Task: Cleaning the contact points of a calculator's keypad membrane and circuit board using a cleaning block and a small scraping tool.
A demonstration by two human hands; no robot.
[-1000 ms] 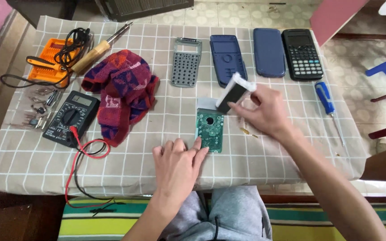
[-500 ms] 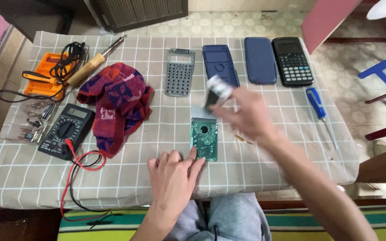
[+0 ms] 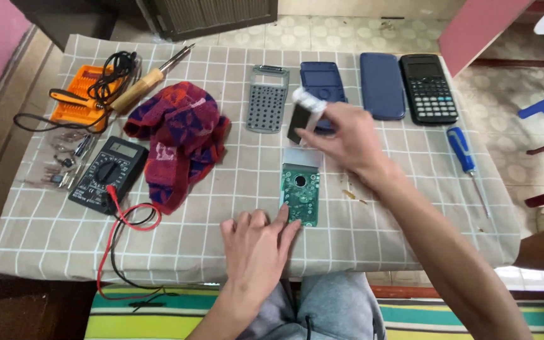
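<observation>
A green circuit board lies flat on the checked tablecloth. My left hand rests palm down in front of it, fingertips touching the board's near left corner. My right hand is raised over the table behind the board and pinches a small flat part with a dark face and white edge. That part hovers between a grey keypad frame and a dark blue calculator shell.
Far right lie a blue cover, a black calculator and a blue-handled screwdriver. On the left are a red patterned cloth, a multimeter with red lead, a soldering iron, an orange stand and small parts.
My right hand has carried the small part away from the circuit board, up and back toward the row of calculator pieces. My left hand stays by the board.
</observation>
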